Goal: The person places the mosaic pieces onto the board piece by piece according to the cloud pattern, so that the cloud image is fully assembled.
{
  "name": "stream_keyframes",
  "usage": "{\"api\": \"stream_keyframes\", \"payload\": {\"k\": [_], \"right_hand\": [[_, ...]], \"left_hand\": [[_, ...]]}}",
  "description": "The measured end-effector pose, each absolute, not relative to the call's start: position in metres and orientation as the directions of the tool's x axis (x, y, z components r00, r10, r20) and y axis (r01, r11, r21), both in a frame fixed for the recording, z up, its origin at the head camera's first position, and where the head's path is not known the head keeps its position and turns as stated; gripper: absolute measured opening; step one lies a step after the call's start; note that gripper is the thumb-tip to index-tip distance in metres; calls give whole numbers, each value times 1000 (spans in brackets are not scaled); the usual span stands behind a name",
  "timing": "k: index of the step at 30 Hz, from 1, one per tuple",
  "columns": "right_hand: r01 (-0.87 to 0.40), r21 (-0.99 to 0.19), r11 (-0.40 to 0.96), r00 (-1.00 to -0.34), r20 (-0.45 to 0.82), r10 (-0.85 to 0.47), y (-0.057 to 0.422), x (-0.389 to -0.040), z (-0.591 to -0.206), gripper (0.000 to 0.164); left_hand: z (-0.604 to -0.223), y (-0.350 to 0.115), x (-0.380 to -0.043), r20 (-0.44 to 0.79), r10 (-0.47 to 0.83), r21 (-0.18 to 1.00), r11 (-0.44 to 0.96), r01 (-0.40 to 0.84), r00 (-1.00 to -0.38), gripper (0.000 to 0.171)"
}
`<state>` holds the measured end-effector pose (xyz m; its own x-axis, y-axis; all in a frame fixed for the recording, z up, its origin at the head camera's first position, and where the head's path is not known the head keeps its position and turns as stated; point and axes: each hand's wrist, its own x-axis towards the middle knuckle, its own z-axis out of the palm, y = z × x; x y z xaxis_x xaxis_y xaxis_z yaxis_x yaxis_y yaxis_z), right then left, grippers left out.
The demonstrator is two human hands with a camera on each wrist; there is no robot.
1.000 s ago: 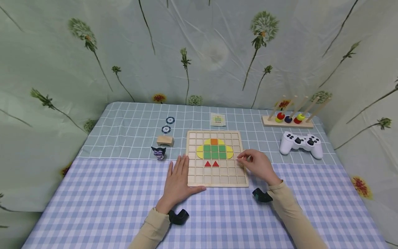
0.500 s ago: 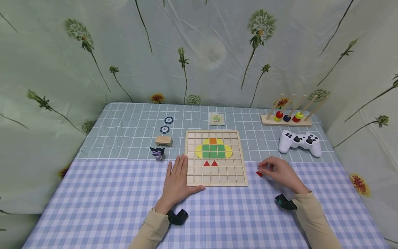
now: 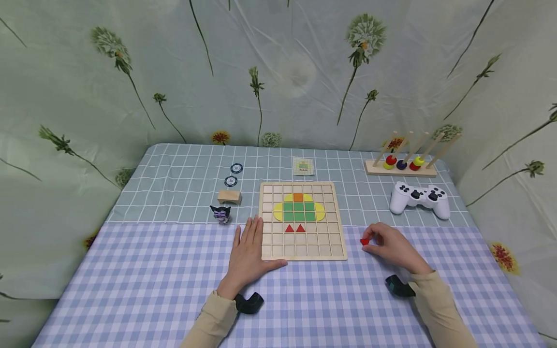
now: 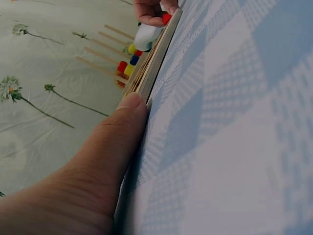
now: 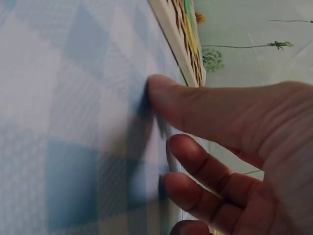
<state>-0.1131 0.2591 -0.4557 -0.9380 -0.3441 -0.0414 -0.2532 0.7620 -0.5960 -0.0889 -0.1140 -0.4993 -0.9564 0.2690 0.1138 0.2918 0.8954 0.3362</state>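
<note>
A square wooden grid board (image 3: 322, 239) lies on the tablecloth. Set into it are green squares (image 3: 299, 206), an orange square (image 3: 298, 197), yellow rounded pieces (image 3: 278, 211) and two red triangles (image 3: 289, 228). My left hand (image 3: 247, 258) rests along the board's left edge, fingers straight, thumb (image 4: 129, 105) against its near edge. Off the board's right side, my right hand (image 3: 393, 245) pinches a small red piece (image 3: 364, 241) between thumb and fingers, low over the cloth. In the right wrist view the thumb (image 5: 168, 98) hides that piece; its full shape cannot be made out.
Behind the board lies a small pattern card (image 3: 303, 166). To the left are two poker chips (image 3: 231, 181), a wooden arch block (image 3: 229, 196) and a dark figurine (image 3: 221, 214). At right stand a white game controller (image 3: 419, 199) and a pegged bead stand (image 3: 400, 170).
My right hand has moved from the board's right edge out to the right and down to the cloth, where it has picked up a red piece. My left hand has stayed put.
</note>
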Motion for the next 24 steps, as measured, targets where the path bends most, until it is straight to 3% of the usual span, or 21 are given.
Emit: {"api": "stream_keyframes", "payload": {"k": [11,24], "right_hand": [[-133,-687,714,-964,-76,-253,236,-117,-462,11],[-247,-761,600,-934,24,-355,179,-142,-454,16]], "left_hand": [[-500,-115,-89,127,275,333,893,302,-953,122],[-499,-114,-88,116,271,337,894,294,-956,122]]}}
